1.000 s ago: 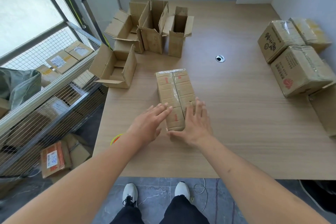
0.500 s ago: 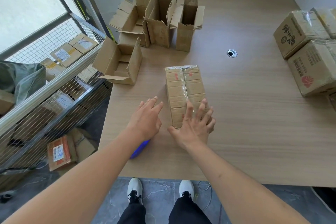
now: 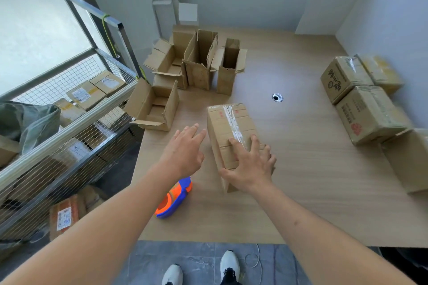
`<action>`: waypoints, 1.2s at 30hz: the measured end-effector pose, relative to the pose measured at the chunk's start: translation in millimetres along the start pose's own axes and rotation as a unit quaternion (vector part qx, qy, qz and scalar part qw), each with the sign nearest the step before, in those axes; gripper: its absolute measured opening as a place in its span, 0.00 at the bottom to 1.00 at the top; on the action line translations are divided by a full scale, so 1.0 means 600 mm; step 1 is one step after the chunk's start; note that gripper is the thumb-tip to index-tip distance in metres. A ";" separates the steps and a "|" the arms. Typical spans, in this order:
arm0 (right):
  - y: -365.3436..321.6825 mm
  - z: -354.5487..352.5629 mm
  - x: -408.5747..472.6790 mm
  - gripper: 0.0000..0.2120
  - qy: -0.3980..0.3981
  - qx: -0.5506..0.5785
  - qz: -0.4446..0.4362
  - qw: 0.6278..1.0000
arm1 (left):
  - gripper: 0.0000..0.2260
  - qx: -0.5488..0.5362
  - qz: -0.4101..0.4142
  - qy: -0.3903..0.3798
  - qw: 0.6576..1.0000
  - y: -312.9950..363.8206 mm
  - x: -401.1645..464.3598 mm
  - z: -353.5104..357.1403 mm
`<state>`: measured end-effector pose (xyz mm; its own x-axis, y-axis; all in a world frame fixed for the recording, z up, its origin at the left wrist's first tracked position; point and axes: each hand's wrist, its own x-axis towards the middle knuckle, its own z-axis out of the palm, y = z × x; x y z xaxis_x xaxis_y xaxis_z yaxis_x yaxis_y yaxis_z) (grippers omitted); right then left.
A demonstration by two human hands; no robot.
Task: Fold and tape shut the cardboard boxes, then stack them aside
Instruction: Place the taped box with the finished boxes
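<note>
Wire-mesh rack (image 3: 69,122) at far left, loaded with labelled parcels (image 3: 85,93). Further right, against the table's (image 3: 312,192) left edge, an open box (image 3: 154,109) lying on its side, flaps spread; behind it a cluster of open boxes (image 3: 201,62) standing upright near the back wall. Left hand (image 3: 183,152) hovering over the table just beside the taped box (image 3: 231,136), fingers straight and released, holding nothing. Under the left forearm, near the front edge, an orange-and-blue tape dispenser (image 3: 173,199). Mid-table, taped box closed, clear tape along its top seam. Right hand (image 3: 251,164) resting on the box's near end, fingers spread and draped over its top and near corner, not clenched. Further right, a grommet (image 3: 277,97) set in the tabletop. Along the right edge, sealed boxes (image 3: 361,99) grouped together.
</note>
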<state>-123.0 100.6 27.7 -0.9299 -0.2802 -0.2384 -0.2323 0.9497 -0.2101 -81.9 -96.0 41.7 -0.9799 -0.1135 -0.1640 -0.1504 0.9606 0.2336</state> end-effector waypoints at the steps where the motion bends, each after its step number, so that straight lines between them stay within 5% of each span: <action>1: -0.006 -0.015 -0.005 0.44 0.008 -0.002 0.001 1.000 | 0.32 0.001 0.007 0.005 1.000 0.000 -0.002 -0.015; 20: -0.041 -0.227 -0.189 0.43 0.174 0.010 0.115 0.978 | 0.31 0.052 0.189 0.073 0.978 0.082 -0.056 -0.230; 36: 0.258 -0.302 -0.276 0.44 0.215 0.012 0.136 0.967 | 0.30 0.067 0.223 0.078 0.969 0.407 -0.044 -0.187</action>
<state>-56.3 319.4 206.3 -0.9896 0.0689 0.1262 0.0400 0.9750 -0.2183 -107.5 113.3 210.8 -0.9532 0.2931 0.0745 0.3003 0.9463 0.1196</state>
